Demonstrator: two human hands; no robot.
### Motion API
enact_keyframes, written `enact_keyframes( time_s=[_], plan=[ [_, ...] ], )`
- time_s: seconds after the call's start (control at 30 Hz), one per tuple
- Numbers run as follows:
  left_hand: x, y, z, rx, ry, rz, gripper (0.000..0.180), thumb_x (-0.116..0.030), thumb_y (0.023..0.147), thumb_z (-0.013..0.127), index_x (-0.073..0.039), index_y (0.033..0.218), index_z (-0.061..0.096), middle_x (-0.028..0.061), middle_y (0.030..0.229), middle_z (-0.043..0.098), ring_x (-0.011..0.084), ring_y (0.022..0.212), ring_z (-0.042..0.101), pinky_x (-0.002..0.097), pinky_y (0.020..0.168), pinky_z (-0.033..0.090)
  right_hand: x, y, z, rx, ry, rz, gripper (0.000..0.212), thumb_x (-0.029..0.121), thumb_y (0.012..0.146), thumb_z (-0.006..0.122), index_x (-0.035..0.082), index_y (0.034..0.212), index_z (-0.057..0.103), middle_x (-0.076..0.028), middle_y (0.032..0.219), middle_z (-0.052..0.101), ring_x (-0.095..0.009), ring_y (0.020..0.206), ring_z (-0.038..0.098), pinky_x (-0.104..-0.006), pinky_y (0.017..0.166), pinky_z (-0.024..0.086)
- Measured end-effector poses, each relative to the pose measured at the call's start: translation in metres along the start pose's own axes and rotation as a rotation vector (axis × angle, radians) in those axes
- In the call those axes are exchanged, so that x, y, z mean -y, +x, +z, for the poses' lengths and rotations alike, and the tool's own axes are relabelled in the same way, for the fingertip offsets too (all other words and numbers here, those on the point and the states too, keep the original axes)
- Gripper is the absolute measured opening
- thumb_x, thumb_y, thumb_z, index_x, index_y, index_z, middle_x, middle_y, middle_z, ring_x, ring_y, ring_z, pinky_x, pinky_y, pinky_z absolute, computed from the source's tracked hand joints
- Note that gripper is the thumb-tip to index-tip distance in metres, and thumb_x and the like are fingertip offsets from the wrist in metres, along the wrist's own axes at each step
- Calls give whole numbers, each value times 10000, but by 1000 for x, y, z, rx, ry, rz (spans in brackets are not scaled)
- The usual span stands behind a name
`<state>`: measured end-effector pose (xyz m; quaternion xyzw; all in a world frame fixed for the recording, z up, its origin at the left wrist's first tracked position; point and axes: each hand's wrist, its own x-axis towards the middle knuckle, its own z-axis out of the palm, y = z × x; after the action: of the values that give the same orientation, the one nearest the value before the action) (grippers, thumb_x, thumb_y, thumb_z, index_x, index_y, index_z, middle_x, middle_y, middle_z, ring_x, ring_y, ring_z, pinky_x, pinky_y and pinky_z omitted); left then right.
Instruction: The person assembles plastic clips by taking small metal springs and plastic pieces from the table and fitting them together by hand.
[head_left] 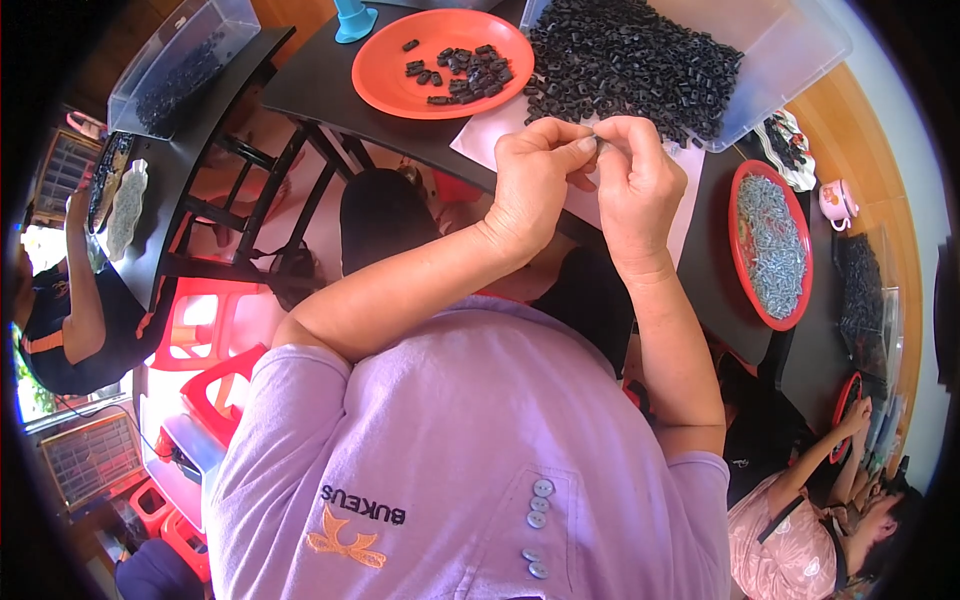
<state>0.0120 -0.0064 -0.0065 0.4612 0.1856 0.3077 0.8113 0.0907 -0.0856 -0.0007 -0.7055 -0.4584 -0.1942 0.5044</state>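
My left hand (535, 180) and my right hand (642, 185) meet fingertip to fingertip over the near edge of the table. Both are closed in a pinch. A tiny dark bit shows between the fingertips, too small and covered to name. Just beyond my hands, a heap of small black plastic parts (630, 65) spills from a clear plastic bin (790, 50) onto white paper (480, 140). An orange-red plate (385, 85) to the left carries a small pile of similar black pieces (478, 75). Right of my hands, a red oval tray (738, 235) is filled with silvery screws (775, 250).
A pink mug (838, 203) and a white scalloped dish (800, 170) stand at the right by the wall. A blue stand (354, 20) is beside the plate. Co-workers sit at left (85, 310) and lower right (790, 540). Red stools (200, 320) are on the left.
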Motion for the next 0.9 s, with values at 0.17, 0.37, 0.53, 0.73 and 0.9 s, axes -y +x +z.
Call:
enact_keyframes(
  time_s=[0.17, 0.37, 0.53, 0.73, 0.9],
  plan=[
    [2, 1, -1, -2, 36, 42, 76, -4, 891, 627, 57, 875, 670, 72, 780, 649, 121, 671, 592, 258, 589, 516, 1, 0, 2, 3, 11, 41, 205, -111, 782, 521, 33, 903, 603, -117, 793, 679, -272, 703, 686, -350, 633, 547],
    [0, 0, 0, 2, 29, 36, 64, 9, 888, 623, 62, 880, 659, 87, 781, 655, 131, 668, 605, 263, 572, 523, 1, -1, -2, 39, 180, 187, 187, -106, 824, 533, 27, 938, 599, -101, 802, 694, -218, 720, 700, -324, 661, 556],
    [1, 4, -6, 76, 23, -31, 119, -34, 924, 611, 70, 965, 652, 118, 837, 683, 167, 724, 636, 284, 658, 525, -8, 6, -15, -17, 185, 208, 140, -73, 848, 595, 17, 953, 620, -79, 819, 698, -144, 737, 677, -273, 657, 529],
    [-1, 4, -10, 144, 70, -20, 114, -48, 934, 603, 57, 940, 646, 107, 820, 673, 158, 714, 623, 276, 625, 509, -2, 19, -27, 165, 385, 353, 160, -75, 839, 606, 6, 974, 636, -50, 852, 703, -90, 778, 657, -239, 690, 518],
    [-6, 3, -12, 148, 160, -64, 102, -62, 935, 606, 30, 921, 649, 82, 797, 671, 130, 704, 615, 252, 592, 489, 0, 22, -28, 249, 371, 344, 159, -87, 831, 593, 3, 954, 638, -51, 849, 703, -97, 780, 660, -242, 709, 520]
  ],
)
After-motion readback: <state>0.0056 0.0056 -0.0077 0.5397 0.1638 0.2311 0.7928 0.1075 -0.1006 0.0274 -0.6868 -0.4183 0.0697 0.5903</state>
